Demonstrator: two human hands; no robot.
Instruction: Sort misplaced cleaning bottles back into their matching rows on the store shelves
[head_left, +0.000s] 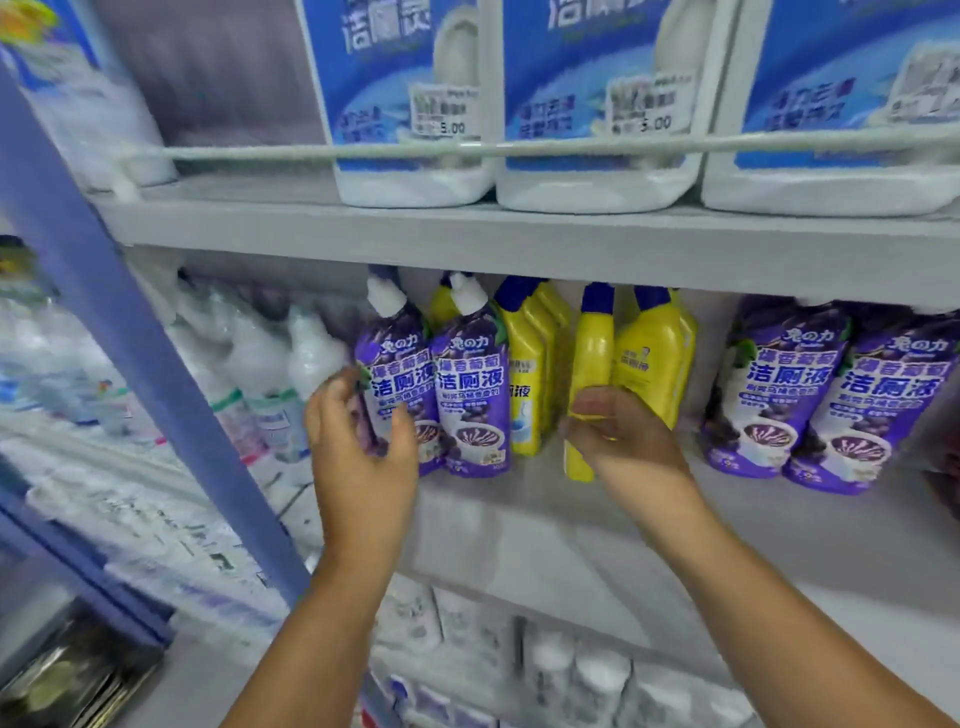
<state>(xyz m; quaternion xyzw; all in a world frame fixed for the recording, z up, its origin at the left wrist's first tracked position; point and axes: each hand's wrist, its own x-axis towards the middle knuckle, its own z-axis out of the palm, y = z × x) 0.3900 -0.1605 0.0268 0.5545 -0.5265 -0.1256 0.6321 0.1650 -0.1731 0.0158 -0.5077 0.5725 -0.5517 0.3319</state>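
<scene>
Your left hand (363, 441) curls around the left side of a purple bottle (395, 384) with a white cap, thumb across its front and fingers behind, on the middle shelf (519, 519). A second purple bottle (470, 395) stands touching it on the right. Your right hand (618, 431) grips a yellow bottle (589, 374) with a blue cap around its lower half; the bottle is upright, with its base hanging just in front of the shelf. To its left stands a row of yellow bottles (530, 374), and just beside it on the right another yellow bottle (654, 358). Further right, two more purple bottles (831, 395) stand side by side. Your hands are apart, each on its own bottle. On the shelf above, big white jugs (597, 104) with blue labels sit behind a rail (467, 148). Clear bottles (270, 374) fill the far left of the middle shelf.
</scene>
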